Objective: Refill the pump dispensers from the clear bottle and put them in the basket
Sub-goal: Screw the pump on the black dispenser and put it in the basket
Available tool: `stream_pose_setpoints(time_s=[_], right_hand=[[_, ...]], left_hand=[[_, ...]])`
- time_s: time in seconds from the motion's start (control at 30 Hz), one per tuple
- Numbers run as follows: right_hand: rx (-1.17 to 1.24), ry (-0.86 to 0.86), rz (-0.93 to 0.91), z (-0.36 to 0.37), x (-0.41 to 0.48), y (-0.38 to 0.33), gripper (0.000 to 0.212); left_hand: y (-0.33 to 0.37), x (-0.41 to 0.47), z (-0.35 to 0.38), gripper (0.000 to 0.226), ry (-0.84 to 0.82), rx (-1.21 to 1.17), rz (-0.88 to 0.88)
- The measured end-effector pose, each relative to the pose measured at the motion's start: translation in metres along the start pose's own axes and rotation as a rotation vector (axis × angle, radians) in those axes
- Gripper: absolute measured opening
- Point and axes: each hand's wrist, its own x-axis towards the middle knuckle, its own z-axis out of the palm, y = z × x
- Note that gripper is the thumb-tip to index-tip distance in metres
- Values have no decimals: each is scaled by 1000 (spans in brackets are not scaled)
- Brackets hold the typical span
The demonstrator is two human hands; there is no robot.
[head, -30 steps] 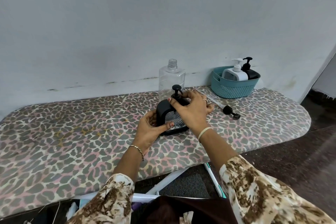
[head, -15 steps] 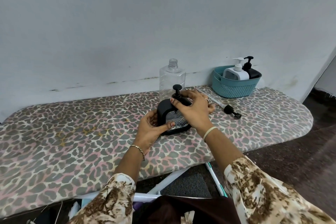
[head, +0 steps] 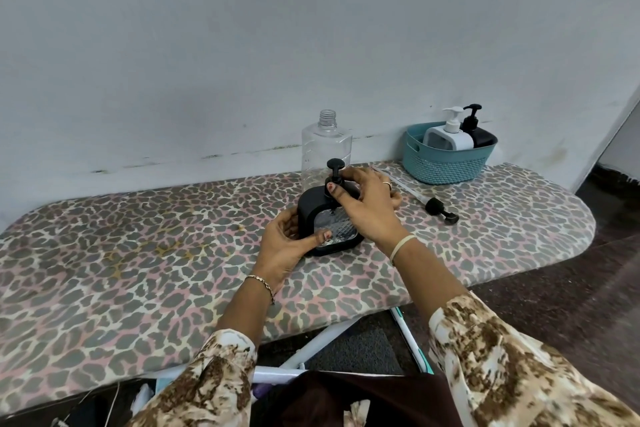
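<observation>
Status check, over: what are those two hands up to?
Left hand grips black dispenser. Right hand pinches its pump collar. Loose pump lies to the right, apart; nothing blocking.

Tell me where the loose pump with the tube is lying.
Head view: the loose pump lies on the ironing board, to the right of the black dispenser and just in front of the teal basket.

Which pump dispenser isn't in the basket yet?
The black dispenser with the clear window, standing on the leopard-print board. The white dispenser and the other black one stand in the teal basket.
</observation>
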Motion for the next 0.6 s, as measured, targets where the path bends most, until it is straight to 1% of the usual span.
stream_pose_setpoints(time_s=[0.13, 0.37, 0.43, 0.47, 0.53, 0.6], right_hand=[[-218, 123, 39, 1, -4, -7, 33], [-378, 247, 1, 8, -11, -11, 35], [-336, 230, 6, 8, -9, -8, 35], [-269, 205, 8, 9, -8, -5, 36], [-98, 117, 15, 9, -4, 5, 45], [35, 8, 16, 4, -5, 8, 54]], left_hand=[[0, 0, 1, 66, 4, 12, 5], [-1, 1, 0, 79, 19, 37, -11], [-1, 0, 0, 79, 23, 28, -11], [0, 0, 0, 78, 21, 22, -12], [1, -1, 0, 76, 13, 8, -19], [2, -2, 0, 67, 7, -6, -21]])
